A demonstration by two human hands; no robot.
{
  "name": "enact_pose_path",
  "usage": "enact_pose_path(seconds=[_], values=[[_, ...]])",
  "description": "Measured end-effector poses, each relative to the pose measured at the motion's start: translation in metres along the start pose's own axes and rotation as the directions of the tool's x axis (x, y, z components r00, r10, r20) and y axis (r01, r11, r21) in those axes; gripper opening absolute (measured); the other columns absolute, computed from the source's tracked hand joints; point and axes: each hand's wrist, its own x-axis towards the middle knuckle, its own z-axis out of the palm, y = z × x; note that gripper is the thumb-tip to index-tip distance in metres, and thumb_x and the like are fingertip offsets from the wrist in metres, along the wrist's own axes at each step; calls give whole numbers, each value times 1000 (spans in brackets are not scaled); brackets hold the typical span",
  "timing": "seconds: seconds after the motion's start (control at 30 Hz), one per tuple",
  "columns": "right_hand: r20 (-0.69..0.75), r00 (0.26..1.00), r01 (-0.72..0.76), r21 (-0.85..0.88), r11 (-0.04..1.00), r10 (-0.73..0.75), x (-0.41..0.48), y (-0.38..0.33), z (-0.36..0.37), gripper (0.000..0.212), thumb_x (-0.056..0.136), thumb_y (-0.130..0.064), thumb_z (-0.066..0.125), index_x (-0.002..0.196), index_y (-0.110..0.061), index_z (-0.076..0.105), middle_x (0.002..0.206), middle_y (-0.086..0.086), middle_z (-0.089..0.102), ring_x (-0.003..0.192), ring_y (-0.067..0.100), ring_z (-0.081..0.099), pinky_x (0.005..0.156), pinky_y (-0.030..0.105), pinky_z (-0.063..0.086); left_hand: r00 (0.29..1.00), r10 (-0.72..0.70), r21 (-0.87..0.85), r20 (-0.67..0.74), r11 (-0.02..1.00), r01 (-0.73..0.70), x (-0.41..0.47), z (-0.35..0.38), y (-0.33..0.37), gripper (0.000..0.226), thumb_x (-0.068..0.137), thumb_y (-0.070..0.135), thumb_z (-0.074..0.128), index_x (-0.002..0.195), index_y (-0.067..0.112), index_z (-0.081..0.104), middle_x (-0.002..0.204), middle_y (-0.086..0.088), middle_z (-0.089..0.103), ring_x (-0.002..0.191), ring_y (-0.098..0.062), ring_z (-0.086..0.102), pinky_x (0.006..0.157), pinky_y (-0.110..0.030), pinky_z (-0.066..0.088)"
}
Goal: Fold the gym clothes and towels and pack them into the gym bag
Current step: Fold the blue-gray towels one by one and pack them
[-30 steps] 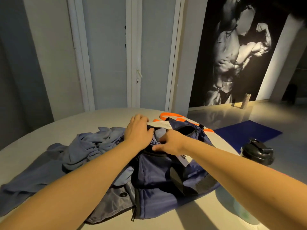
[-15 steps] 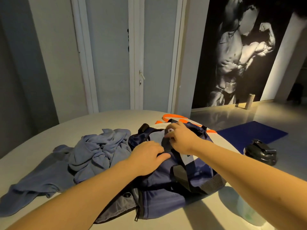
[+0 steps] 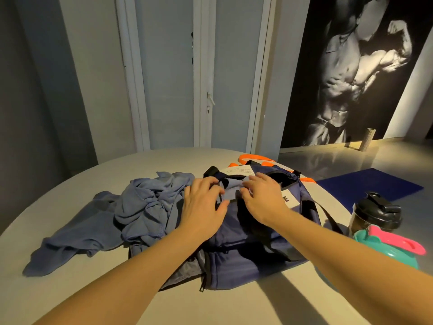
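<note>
Desk: a round, pale desk (image 3: 164,160) carries everything but the floor mat.
Bag: a navy-blue fabric gym bag (image 3: 236,242) lies mid-desk with its top zip open and a dark strap draped over its right side.
Packed cloth: a pale blue folded cloth (image 3: 230,192) sits in the bag's open mouth, between the two hands.
Loose clothes: a crumpled heap of grey-blue garments (image 3: 145,207) lies on the desk, touching the bag's left side, one part trailing towards the near left.
Left hand: the left hand (image 3: 203,205) rests on the bag's left rim, its grip wide, fingers spread and holding nothing.
Right hand: the right hand (image 3: 262,198) lies on the cloth at the opening, fingers bent onto it; I cannot tell whether its grip pinches the cloth or only presses.
Behind the bag: orange straps (image 3: 254,157) and a white printed card (image 3: 236,171).
Right edge: a black-lidded shaker bottle (image 3: 375,214) stands beside a teal container with a pink handle (image 3: 396,255).
Floor: a dark blue mat (image 3: 370,184).
</note>
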Motion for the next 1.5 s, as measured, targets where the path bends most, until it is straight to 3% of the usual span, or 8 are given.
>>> enact_pose_path(seconds=[0.13, 0.4, 0.57, 0.83, 1.07, 1.2, 1.37, 1.5], values=[[-1, 995, -96, -47, 994, 96, -66, -40, 8, 66, 95, -61, 44, 154, -36, 28, 168, 4, 4, 153, 32, -3, 121, 52, 9, 986, -145, 87, 86, 987, 137, -32, -24, -16, 41, 95, 34, 58, 134, 24, 54, 151, 3, 41, 141, -21, 30, 116, -44, 23], [6, 965, 262, -98, 960, -262, -94, -114, 42, 66, 87, -46, 66, 146, -23, 45, 164, 11, 23, 152, 37, 10, 119, 59, 16, 959, -276, 261, 59, 932, 252, -84, -84, -70, 40, 89, 28, 66, 128, 21, 59, 148, 0, 44, 136, -27, 36, 106, -48, 33], [311, 947, 174, -298, 939, -77, -82, -124, 65, 93, 92, -58, 58, 159, -31, 0, 164, 11, -25, 146, 47, -27, 114, 72, -7, 914, -352, 288, 202, 913, 288, -115, -91, -106, 87, 81, 60, 66, 153, 27, 31, 165, -6, 11, 149, -32, 12, 116, -56, 26], [369, 929, 117, -322, 939, 10, -37, -86, 84, 89, 92, -51, 62, 160, -36, 6, 166, 9, -19, 148, 46, -23, 114, 74, -4, 822, -370, 229, 433, 927, 296, -87, -58, -126, 97, 88, 58, 66, 161, 26, 10, 165, -2, -22, 153, -31, -9, 115, -54, 35], [392, 917, 70, -326, 943, 68, 3, -64, 81, 91, 84, -59, 67, 157, -37, 18, 168, 8, -8, 151, 42, -13, 117, 69, -2, 866, -287, 171, 409, 956, 237, -57, -42, -134, 69, 100, 43, 52, 158, 25, 20, 168, -3, 2, 146, -34, 26, 107, -50, 44], [65, 997, 49, -325, 944, -29, 6, -101, 80, 63, 83, -49, 67, 137, -23, 50, 158, 11, 30, 144, 38, 21, 114, 56, 24, 954, -225, 191, 198, 963, 188, -65, -74, -159, 55, 93, 21, 58, 146, 15, 43, 152, -5, 40, 132, -27, 45, 104, -41, 45], [-35, 914, 404, -14, 915, -405, 5, -171, 114, 29, 83, -16, 70, 112, -15, 65, 114, 9, 57, 105, 37, 51, 82, 46, 44, 892, -396, 385, 218, 875, 294, -98, -112, -210, 54, 91, 37, 65, 139, 19, 48, 140, -3, 52, 125, -24, 50, 101, -36, 45], [132, 877, 417, 269, 868, -462, -5, -223, 145, 52, 90, -17, 68, 139, -12, 53, 132, 10, 54, 115, 35, 52, 89, 49, 50, 824, -468, 290, 320, 876, 384, -120, -131, -232, 28, 97, 37, 59, 119, 19, 59, 108, -5, 68, 97, -24, 66, 84, -35, 55]])
